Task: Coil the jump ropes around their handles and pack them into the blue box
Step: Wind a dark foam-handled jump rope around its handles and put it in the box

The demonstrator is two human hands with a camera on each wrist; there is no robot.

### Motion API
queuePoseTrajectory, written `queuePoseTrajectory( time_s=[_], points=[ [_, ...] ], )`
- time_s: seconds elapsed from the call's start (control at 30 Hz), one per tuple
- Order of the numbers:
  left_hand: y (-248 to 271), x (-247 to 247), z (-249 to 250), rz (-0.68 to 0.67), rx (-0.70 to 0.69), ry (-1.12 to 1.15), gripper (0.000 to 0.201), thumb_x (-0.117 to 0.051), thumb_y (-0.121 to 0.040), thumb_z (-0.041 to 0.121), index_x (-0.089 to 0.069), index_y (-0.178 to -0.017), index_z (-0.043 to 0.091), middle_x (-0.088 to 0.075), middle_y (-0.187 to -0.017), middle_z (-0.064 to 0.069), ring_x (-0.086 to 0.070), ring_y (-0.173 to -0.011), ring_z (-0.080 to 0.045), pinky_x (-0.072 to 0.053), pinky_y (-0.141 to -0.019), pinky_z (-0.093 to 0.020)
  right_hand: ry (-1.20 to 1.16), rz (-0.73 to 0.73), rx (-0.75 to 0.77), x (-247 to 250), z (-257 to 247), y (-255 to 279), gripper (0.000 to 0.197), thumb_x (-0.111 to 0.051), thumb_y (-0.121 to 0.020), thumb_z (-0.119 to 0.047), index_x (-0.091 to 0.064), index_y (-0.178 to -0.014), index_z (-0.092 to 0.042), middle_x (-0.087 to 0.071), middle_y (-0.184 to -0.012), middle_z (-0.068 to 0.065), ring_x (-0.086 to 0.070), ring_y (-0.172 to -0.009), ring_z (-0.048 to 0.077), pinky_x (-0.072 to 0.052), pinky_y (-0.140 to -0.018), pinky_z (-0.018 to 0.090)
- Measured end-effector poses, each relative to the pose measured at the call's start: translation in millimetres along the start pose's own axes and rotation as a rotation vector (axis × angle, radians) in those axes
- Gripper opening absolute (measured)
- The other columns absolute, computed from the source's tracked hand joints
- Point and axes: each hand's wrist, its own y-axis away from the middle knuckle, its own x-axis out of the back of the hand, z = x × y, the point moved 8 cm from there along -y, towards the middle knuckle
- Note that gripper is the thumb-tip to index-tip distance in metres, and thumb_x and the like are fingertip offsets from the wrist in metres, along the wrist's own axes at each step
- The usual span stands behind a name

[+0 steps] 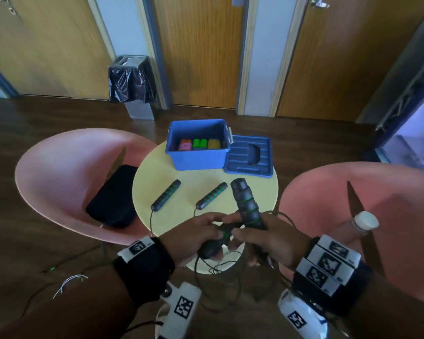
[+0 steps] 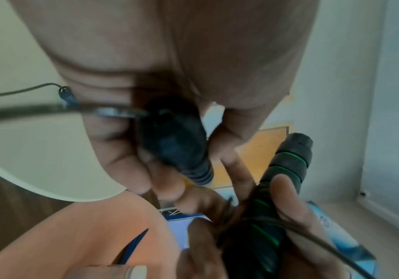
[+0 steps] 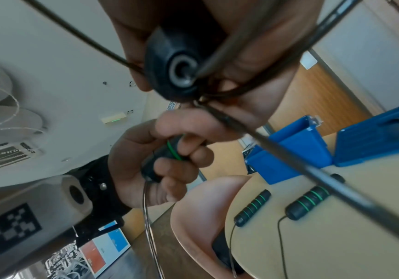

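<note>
My left hand (image 1: 201, 234) grips one black jump rope handle with green rings (image 1: 214, 244) low over the table's near edge. My right hand (image 1: 262, 237) holds the rope's other handle (image 1: 246, 204) pointing up and away, with thin cord wound once or twice round it. The same two handles show close up as the left-held handle (image 2: 169, 143) and the right-held handle (image 2: 282, 179). Loose cord (image 1: 213, 267) hangs below both hands. A second rope's two handles (image 1: 167, 198) (image 1: 212, 195) lie on the round table. The open blue box (image 1: 197, 148) holds coiled ropes in pink, green and yellow.
The round yellow table (image 1: 255, 189) stands between two pink chairs (image 1: 66, 172) (image 1: 348, 199). The box's blue lid (image 1: 249, 156) lies right of the box. A black pouch (image 1: 113, 196) sits on the left chair. A bottle (image 1: 360, 223) stands at right; a lined bin (image 1: 132, 79) is behind.
</note>
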Motion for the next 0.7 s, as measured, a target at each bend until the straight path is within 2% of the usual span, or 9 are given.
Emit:
queuePoseTrajectory(
  time_s=[0.1,0.17,0.23,0.3,0.37,0.43,0.5,0.57,0.7],
  points=[
    [-2.5,10.5,-6.2,0.152,-0.003,-0.034,0.035,-0.044,-0.091,0.006,-0.057,-0.12,0.022,-0.061,-0.085,-0.017,-0.05,-0.053,-0.024,-0.037,-0.05,-0.03,-0.117,0.015,-0.063,15.8,24.1,13.8,0.049,-0.072,-0.077,-0.034,-0.062,-0.122,-0.018,-0.069,-0.08,0.023,-0.056,-0.05,0.027,-0.048,-0.054,0.03],
    [-3.1,17.4,-7.9,0.211,-0.023,-0.016,0.04,-0.047,-0.082,0.013,-0.056,-0.118,0.026,-0.059,-0.084,-0.017,-0.048,-0.051,-0.024,-0.033,-0.046,-0.028,-0.096,0.07,-0.101,30.7,39.3,24.1,0.041,-0.072,-0.078,-0.035,-0.064,-0.116,-0.022,-0.068,-0.08,0.015,-0.06,-0.061,0.023,-0.049,-0.062,0.029],
    [-1.6,20.9,-8.1,0.227,-0.039,-0.02,0.049,-0.047,-0.073,0.017,-0.055,-0.121,0.026,-0.06,-0.082,-0.016,-0.048,-0.05,-0.025,-0.032,-0.045,-0.028,0.202,0.127,-0.116,46.0,55.5,34.3,0.03,-0.072,-0.081,-0.047,-0.067,-0.106,-0.032,-0.071,-0.091,-0.003,-0.065,-0.085,0.014,-0.046,-0.081,0.022],
    [-0.6,22.0,-6.4,0.24,-0.058,-0.045,0.053,-0.048,-0.073,0.017,-0.054,-0.124,0.025,-0.06,-0.081,-0.014,-0.049,-0.052,-0.026,-0.034,-0.045,-0.028,0.497,0.084,-0.173,52.2,74.2,42.5,0.047,-0.062,-0.079,-0.068,-0.065,-0.112,-0.035,-0.072,-0.107,-0.012,-0.064,-0.104,0.01,-0.044,-0.097,0.028],
    [-0.5,22.1,-1.4,0.261,-0.089,-0.071,0.054,-0.049,-0.074,0.017,-0.052,-0.127,0.027,-0.062,-0.083,-0.014,-0.051,-0.056,-0.026,-0.037,-0.046,-0.029,0.562,0.068,-0.215,52.8,81.1,47.2,0.018,-0.059,-0.084,-0.063,-0.064,-0.093,-0.048,-0.069,-0.081,-0.024,-0.062,-0.079,0.002,-0.044,-0.084,0.027],
    [-1.7,20.9,5.2,0.282,-0.13,-0.092,0.053,-0.052,-0.08,0.016,-0.05,-0.131,0.03,-0.064,-0.089,-0.016,-0.056,-0.062,-0.027,-0.043,-0.05,-0.032,0.519,0.09,-0.186,55.9,71.6,48.6,0.021,-0.061,-0.088,-0.051,-0.058,-0.073,-0.036,-0.061,-0.061,-0.012,-0.058,-0.061,0.009,-0.046,-0.071,0.031],
    [-4.1,16.7,11.7,0.28,-0.166,-0.079,0.049,-0.052,-0.093,0.006,-0.048,-0.134,0.033,-0.063,-0.099,-0.019,-0.061,-0.069,-0.027,-0.049,-0.059,-0.037,0.39,0.181,-0.123,64.0,54.0,47.2,0.025,-0.066,-0.091,-0.038,-0.056,-0.075,-0.021,-0.061,-0.059,0.001,-0.061,-0.055,0.018,-0.052,-0.064,0.035],
    [-6.6,10.5,18.3,0.26,-0.201,-0.034,0.052,-0.05,-0.097,-0.001,-0.048,-0.131,0.037,-0.062,-0.108,-0.02,-0.064,-0.075,-0.028,-0.053,-0.069,-0.042,0.177,0.255,-0.032,69.8,31.4,47.5,0.031,-0.068,-0.093,-0.024,-0.052,-0.071,-0.01,-0.052,-0.052,0.008,-0.051,-0.045,0.018,-0.047,-0.049,0.028],
    [-11.2,-1.4,29.5,0.308,-0.245,-0.011,0.058,-0.077,-0.068,0.025,-0.057,-0.12,0.04,-0.064,-0.114,-0.019,-0.066,-0.098,-0.043,-0.051,-0.091,-0.056,-0.157,0.369,0.126,67.5,-9.0,41.0,0.03,-0.072,-0.082,-0.019,-0.048,-0.07,-0.004,-0.048,-0.056,0.015,-0.049,-0.048,0.023,-0.044,-0.051,0.03]
  ],
)
